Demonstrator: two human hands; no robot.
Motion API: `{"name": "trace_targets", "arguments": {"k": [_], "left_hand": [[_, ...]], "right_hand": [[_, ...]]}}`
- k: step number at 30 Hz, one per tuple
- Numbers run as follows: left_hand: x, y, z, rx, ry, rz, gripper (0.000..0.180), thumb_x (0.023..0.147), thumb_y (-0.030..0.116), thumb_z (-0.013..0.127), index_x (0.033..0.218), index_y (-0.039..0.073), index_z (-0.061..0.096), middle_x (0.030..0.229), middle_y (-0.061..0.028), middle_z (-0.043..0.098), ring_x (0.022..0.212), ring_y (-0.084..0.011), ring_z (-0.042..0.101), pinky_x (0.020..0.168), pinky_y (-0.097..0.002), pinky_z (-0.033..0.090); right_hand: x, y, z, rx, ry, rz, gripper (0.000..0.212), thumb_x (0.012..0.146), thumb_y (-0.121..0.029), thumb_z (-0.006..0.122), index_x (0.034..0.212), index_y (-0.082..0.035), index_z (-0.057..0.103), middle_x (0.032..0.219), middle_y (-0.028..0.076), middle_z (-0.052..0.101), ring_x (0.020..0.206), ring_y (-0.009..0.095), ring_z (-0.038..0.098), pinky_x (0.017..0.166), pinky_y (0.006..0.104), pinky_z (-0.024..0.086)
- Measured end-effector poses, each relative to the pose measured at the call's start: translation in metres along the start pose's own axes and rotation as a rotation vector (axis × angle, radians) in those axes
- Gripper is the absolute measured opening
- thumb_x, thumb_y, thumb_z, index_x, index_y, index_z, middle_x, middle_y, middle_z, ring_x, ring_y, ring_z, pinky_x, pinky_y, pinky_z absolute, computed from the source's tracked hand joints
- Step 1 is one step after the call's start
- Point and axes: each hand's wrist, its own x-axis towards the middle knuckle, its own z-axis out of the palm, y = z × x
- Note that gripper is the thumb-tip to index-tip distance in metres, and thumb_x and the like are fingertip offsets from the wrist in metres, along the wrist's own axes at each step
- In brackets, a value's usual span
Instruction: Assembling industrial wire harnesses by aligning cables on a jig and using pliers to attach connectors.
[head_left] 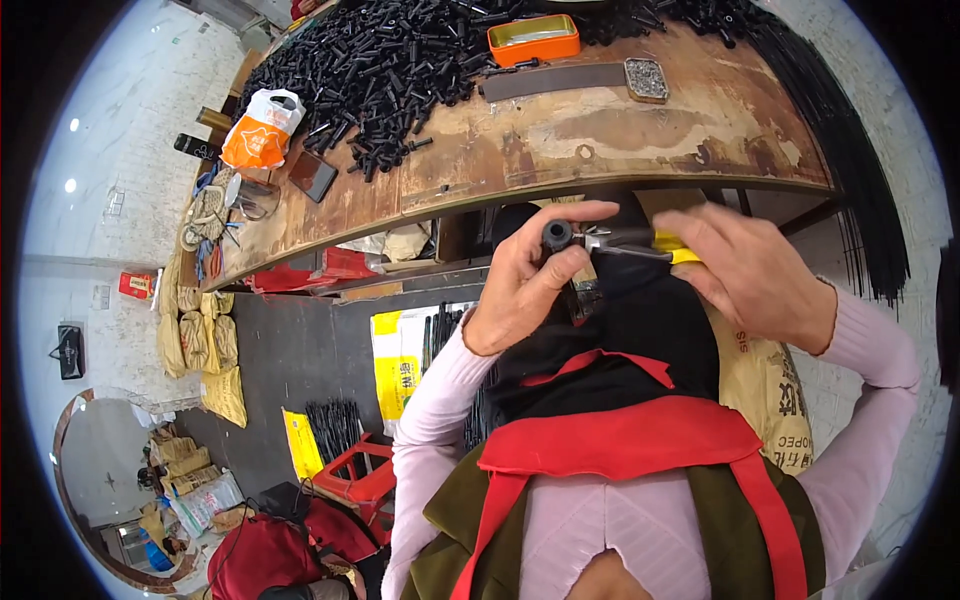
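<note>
Above my lap, my left hand point(522, 290) is closed round a short black tube-shaped part point(557, 235), its round open end facing up between thumb and fingers. My right hand point(755, 275) grips a pair of pliers with yellow handles point(684, 255), its fingers partly smeared by motion. The metal jaws point(597, 242) reach left to the black part and meet it at its side. Something small and metallic shows at the jaw tips, too fine to make out.
Ahead stands a worn wooden table point(480, 170) with a heap of black tubular parts point(375, 75), an orange tin point(534, 42), a small tray of metal bits point(646, 80), a phone point(313, 177) and a plastic bag point(262, 130). Long black rods point(850, 150) hang at the right. A red stool point(355, 475) is lower left.
</note>
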Motion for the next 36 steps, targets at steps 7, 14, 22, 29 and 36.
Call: {"name": "trace_targets", "arguments": {"k": [7,14,22,29,36], "left_hand": [[0.003,-0.002,0.000,0.029,-0.079,0.016,0.045,0.097,0.030,0.062,0.130,0.001,0.056,0.114,-0.0029,0.061,0.096,-0.0088,0.053,0.086,-0.0236,0.043],[0.007,-0.008,0.000,0.043,0.107,0.023,0.045,0.097,0.028,0.061,0.133,0.002,0.055,0.110,0.0005,0.060,0.089,-0.0058,0.048,0.078,-0.0204,0.040],[0.001,0.005,-0.001,0.065,-0.157,0.006,0.070,0.092,0.051,0.062,0.135,-0.003,0.050,0.091,0.0000,0.055,0.079,-0.0068,0.048,0.070,-0.0194,0.036],[-0.002,-0.009,0.000,-0.135,-0.005,0.157,0.055,0.101,0.030,0.053,0.144,-0.001,0.037,0.098,0.0007,0.043,0.077,-0.0069,0.039,0.067,-0.0201,0.034],[-0.006,-0.013,-0.004,0.134,0.058,0.111,0.032,0.102,0.030,0.051,0.115,0.000,0.052,0.070,-0.0005,0.046,0.065,-0.0083,0.041,0.061,-0.0232,0.036]], "right_hand": [[0.005,-0.005,-0.005,0.774,-0.357,0.517,0.040,0.077,-0.008,0.074,0.106,-0.003,0.047,0.064,0.007,0.051,0.052,0.016,0.049,0.054,0.0292,0.044],[0.008,0.007,-0.002,0.343,0.056,0.166,0.036,0.083,-0.005,0.065,0.115,0.002,0.049,0.077,0.013,0.061,0.064,0.024,0.063,0.056,0.0316,0.048],[0.003,-0.004,0.007,0.692,-0.212,0.350,0.047,0.075,-0.008,0.069,0.115,0.005,0.048,0.076,0.013,0.060,0.060,0.022,0.063,0.053,0.0313,0.047],[0.003,0.002,0.047,0.545,0.083,0.144,0.037,0.084,-0.017,0.070,0.111,0.004,0.055,0.088,0.020,0.061,0.078,0.038,0.062,0.070,0.0393,0.049],[0.014,0.010,0.045,0.463,0.078,0.103,0.036,0.089,-0.024,0.067,0.109,0.005,0.057,0.086,0.019,0.063,0.077,0.036,0.063,0.069,0.0392,0.049]]}}
